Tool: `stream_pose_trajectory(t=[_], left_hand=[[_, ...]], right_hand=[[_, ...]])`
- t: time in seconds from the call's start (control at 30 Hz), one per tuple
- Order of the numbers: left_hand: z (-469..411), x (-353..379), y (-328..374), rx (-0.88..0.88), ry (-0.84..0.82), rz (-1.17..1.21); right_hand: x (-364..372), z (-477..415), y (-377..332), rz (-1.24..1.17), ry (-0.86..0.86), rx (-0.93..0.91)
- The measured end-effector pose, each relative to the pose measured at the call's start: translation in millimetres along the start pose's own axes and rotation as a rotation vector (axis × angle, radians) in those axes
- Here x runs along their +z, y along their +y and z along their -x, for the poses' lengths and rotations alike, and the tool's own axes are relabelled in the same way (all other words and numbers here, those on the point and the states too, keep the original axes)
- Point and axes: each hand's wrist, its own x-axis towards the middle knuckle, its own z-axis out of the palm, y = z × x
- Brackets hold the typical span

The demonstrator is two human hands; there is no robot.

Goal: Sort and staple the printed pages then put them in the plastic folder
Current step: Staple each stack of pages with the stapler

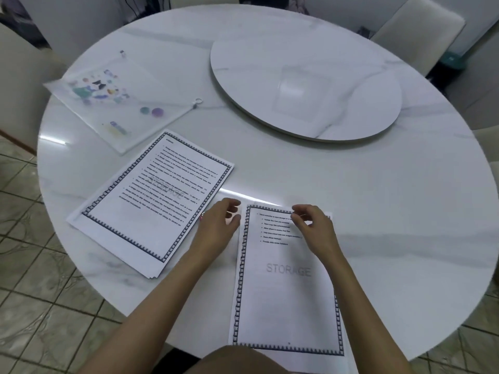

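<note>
The right hand [313,228] pinches the top edge of the near stack [289,287], lower centre of frame; the left hand [218,228] is curled by its top-left corner, round what I cannot tell. I'd square those thin, limp sheets flush before stapling. A second stack [151,201] lies centre left, the frosted plastic folder [116,103] upper left, on the glossy round marble worktop [378,211]

Home dining room, round marble table [378,211], lazy Susan [243,85], upholstered chairs [421,25], tiled floor [40,306]
</note>
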Motion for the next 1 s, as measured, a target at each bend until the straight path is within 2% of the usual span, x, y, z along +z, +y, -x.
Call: stream_pose_trajectory(t=[0.33,0.57,0.77,1.0], left_hand=[[16,-42,-30,0.011,0.057,0.009],[18,-73,-61,0.042,0.057,-0.025],[15,-85,-72,0.043,0.011,-0.033],[12,-88,-70,0.073,-0.024,-0.026]], right_hand=[[49,8,-37,0.007,-0.111,-0.091],[116,19,-69,0.241,-0.264,-0.11],[147,30,-90,0.462,-0.175,-0.199],[158,34,-100,0.507,-0.131,-0.055]])
